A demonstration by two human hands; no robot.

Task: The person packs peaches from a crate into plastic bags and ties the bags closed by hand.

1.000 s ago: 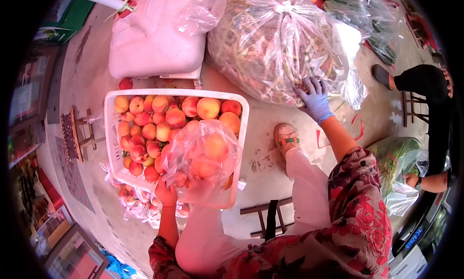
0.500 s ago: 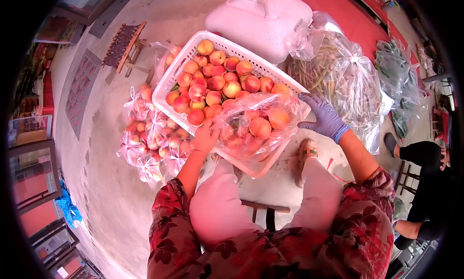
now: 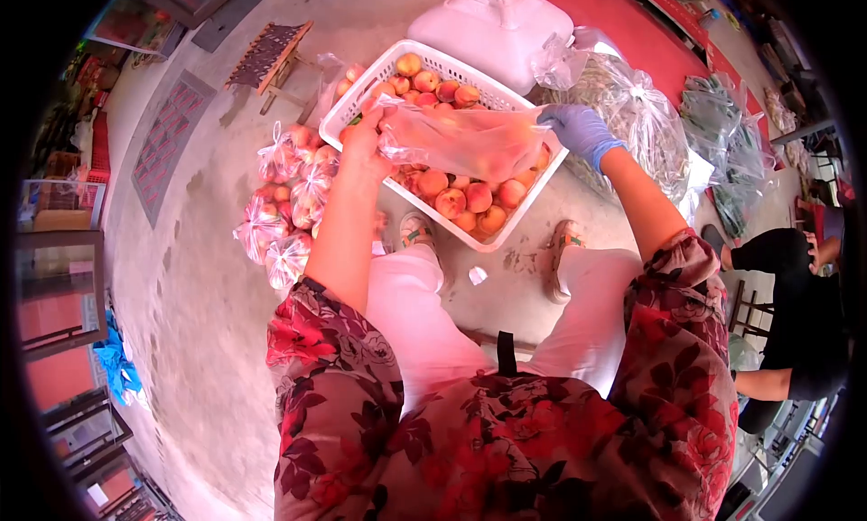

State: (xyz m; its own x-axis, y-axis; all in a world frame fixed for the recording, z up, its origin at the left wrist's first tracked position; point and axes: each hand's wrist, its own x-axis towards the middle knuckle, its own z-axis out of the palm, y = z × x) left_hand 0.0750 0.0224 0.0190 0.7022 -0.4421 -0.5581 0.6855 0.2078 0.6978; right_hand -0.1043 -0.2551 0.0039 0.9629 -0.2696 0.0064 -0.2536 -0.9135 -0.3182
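Note:
A clear plastic bag (image 3: 465, 142) stretches between my two hands above a white basket (image 3: 519, 216) of peaches (image 3: 452, 202). My bare left hand (image 3: 367, 144) is closed on the bag's gathered left end. At the bag's right end, my right hand (image 3: 585, 133), in a bluish-purple glove, is closed on its edge. Peach colour shows through the film, but I cannot tell whether the fruit is inside the bag or behind it. Several tied bags of peaches (image 3: 287, 196) sit on the floor left of the basket.
Behind the basket stands a large pale plastic jug (image 3: 488, 33). Large clear bags of greens (image 3: 623, 106) lie to the right. A small folding stool (image 3: 269, 56) stands at the upper left. Another person (image 3: 777, 286) sits at the right edge.
The bag has risen from the basket's near end and is pulled taut sideways, uncovering peaches there. Both hands have moved up and away from me, and the right fingers have closed on the bag.

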